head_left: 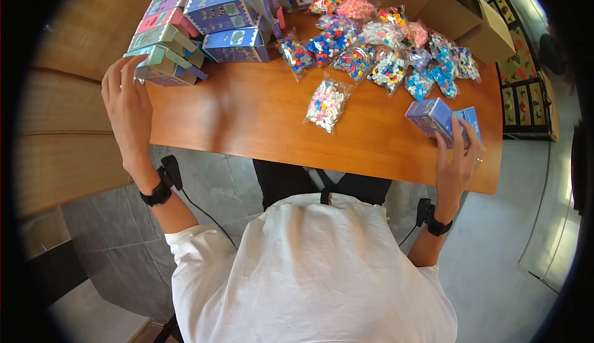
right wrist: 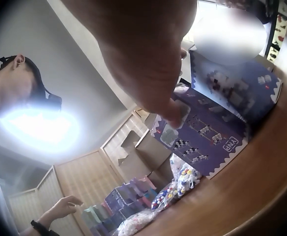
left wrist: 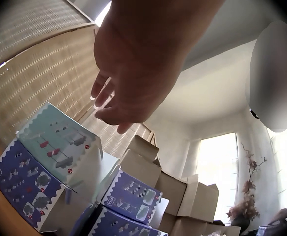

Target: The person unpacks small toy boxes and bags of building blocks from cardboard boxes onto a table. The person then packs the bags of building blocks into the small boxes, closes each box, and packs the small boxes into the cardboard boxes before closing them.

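At the right end of the table, my right hand (head_left: 456, 160) holds a small purple-blue carton (head_left: 431, 117). In the right wrist view its thumb (right wrist: 169, 114) lies on the carton's printed side (right wrist: 202, 130). Beside the carton and partly behind the fingers is a blue printed panel (head_left: 467, 120). My left hand (head_left: 128, 98) is up at the left edge of the table, its fingers loosely bent by a teal carton (head_left: 162, 64). The left wrist view has this hand (left wrist: 136, 83) above the cartons with nothing in its grasp.
Rows of opened cartons (head_left: 223, 12) are stacked at the back left. Several clear bags of coloured bricks (head_left: 356, 58) lie across the back, with one bag (head_left: 327, 104) nearer the middle of the wooden table (head_left: 247, 114). Large cardboard boxes (head_left: 433, 2) stand behind them.
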### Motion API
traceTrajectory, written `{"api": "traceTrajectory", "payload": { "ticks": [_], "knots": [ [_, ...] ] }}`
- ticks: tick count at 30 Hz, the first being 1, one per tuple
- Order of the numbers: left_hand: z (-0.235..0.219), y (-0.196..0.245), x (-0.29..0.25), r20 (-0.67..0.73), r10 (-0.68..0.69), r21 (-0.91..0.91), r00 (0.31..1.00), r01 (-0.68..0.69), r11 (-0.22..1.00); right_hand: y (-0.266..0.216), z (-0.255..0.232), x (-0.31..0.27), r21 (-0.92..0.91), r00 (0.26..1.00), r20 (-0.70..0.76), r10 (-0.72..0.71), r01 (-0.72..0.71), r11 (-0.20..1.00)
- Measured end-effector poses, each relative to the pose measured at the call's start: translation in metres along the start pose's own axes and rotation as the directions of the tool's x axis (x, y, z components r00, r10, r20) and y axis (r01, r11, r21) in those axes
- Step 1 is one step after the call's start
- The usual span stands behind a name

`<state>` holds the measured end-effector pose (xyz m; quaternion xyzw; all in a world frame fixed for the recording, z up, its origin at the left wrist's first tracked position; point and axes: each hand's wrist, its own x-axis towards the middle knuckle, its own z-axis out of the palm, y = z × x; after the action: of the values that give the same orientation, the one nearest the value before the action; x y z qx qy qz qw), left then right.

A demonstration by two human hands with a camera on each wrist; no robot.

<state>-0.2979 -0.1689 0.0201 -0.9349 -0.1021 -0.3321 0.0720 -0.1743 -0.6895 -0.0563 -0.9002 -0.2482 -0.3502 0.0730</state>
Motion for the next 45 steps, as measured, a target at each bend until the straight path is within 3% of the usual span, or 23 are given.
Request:
{"api": "traceTrajectory", "payload": {
  "ticks": [2, 5, 7, 13, 19, 21, 24, 28, 30, 31, 33, 34, 35, 37, 39, 40, 41, 42, 43, 45],
  "knots": [
    [0.002, 0.015, 0.000, 0.010, 0.041, -0.075, 0.999, -0.041, 0.996, 0.000, 0.000, -0.001, 0.038, 0.995, -0.001, 0.101, -0.101, 0.994],
    [0.015, 0.052, 0.002, 0.054, 0.171, -0.263, 0.984, -0.151, 0.953, -0.003, 0.002, -0.004, 0.104, 0.991, -0.032, 0.128, -0.125, 0.987],
    [0.034, 0.070, 0.007, 0.033, 0.292, -0.261, 0.956, -0.274, 0.926, -0.007, -0.001, -0.002, 0.112, 0.992, -0.025, 0.121, -0.117, 0.987],
    [0.085, 0.077, 0.020, 0.184, 0.328, -0.193, 0.926, -0.294, 0.936, -0.015, -0.009, 0.000, 0.119, 0.996, -0.024, 0.090, -0.087, 0.989],
    [0.095, 0.084, 0.025, 0.275, 0.279, -0.110, 0.920, -0.258, 0.960, -0.010, -0.016, -0.011, 0.131, 0.988, -0.003, 0.156, -0.154, 0.979],
    [0.093, 0.088, 0.025, 0.239, 0.298, -0.147, 0.924, -0.269, 0.952, -0.008, -0.017, -0.011, 0.123, 0.985, 0.009, 0.174, -0.174, 0.977],
    [0.079, 0.094, 0.024, 0.322, 0.250, -0.198, 0.913, -0.193, 0.961, -0.007, -0.016, -0.009, 0.148, 0.986, -0.007, 0.167, -0.164, 0.975],
    [0.059, 0.098, 0.013, 0.193, 0.281, -0.240, 0.940, -0.232, 0.943, -0.010, -0.021, 0.011, 0.203, 0.990, -0.056, 0.132, -0.118, 0.972],
    [0.042, 0.103, 0.006, 0.194, 0.203, -0.538, 0.960, -0.068, 0.840, -0.013, -0.025, 0.028, 0.192, 0.993, -0.049, 0.105, -0.094, 0.977],
    [0.035, 0.110, -0.002, 0.196, 0.205, -0.541, 0.959, -0.068, 0.838, -0.017, -0.026, 0.039, 0.222, 0.997, -0.030, 0.071, -0.063, 0.973],
    [0.025, 0.129, -0.023, 0.220, 0.004, -0.804, 0.975, 0.179, 0.567, -0.027, -0.021, 0.057, 0.252, 0.999, -0.014, 0.038, -0.033, 0.967],
    [0.026, 0.142, -0.036, 0.218, -0.060, -0.885, 0.974, 0.223, 0.408, -0.034, -0.018, 0.064, 0.259, 1.000, 0.012, 0.008, -0.010, 0.966],
    [0.033, 0.151, -0.051, 0.217, -0.062, -0.885, 0.974, 0.223, 0.410, -0.042, -0.013, 0.071, 0.268, 0.999, 0.036, -0.023, 0.013, 0.963],
    [0.047, 0.166, -0.078, 0.074, -0.125, -0.941, 0.989, 0.111, 0.321, -0.061, -0.003, 0.080, 0.256, 0.996, 0.057, -0.066, 0.050, 0.965],
    [0.045, 0.176, -0.087, 0.096, 0.005, -0.932, 0.995, 0.088, 0.351, -0.075, 0.008, 0.087, 0.248, 0.991, 0.079, -0.111, 0.088, 0.965],
    [0.044, 0.181, -0.083, 0.066, 0.060, -0.971, 0.996, 0.050, 0.234, -0.081, 0.014, 0.088, 0.197, 0.985, 0.132, -0.115, 0.088, 0.976],
    [0.041, 0.185, -0.082, 0.066, 0.055, -0.970, 0.996, 0.051, 0.238, -0.084, 0.021, 0.088, 0.145, 0.976, 0.185, -0.116, 0.090, 0.985],
    [0.037, 0.187, -0.080, 0.048, 0.131, -0.948, 0.990, 0.003, 0.318, -0.084, 0.030, 0.088, 0.147, 0.975, 0.185, -0.120, 0.094, 0.985],
    [0.034, 0.189, -0.080, 0.034, 0.208, -0.919, 0.978, -0.051, 0.392, -0.083, 0.041, 0.087, 0.047, 0.958, 0.277, -0.069, 0.058, 0.997],
    [0.036, 0.192, -0.086, 0.084, 0.212, -0.908, 0.974, -0.013, 0.419, -0.081, 0.063, 0.087, -0.059, 0.932, 0.362, -0.008, 0.031, 0.998]
  ]
}}
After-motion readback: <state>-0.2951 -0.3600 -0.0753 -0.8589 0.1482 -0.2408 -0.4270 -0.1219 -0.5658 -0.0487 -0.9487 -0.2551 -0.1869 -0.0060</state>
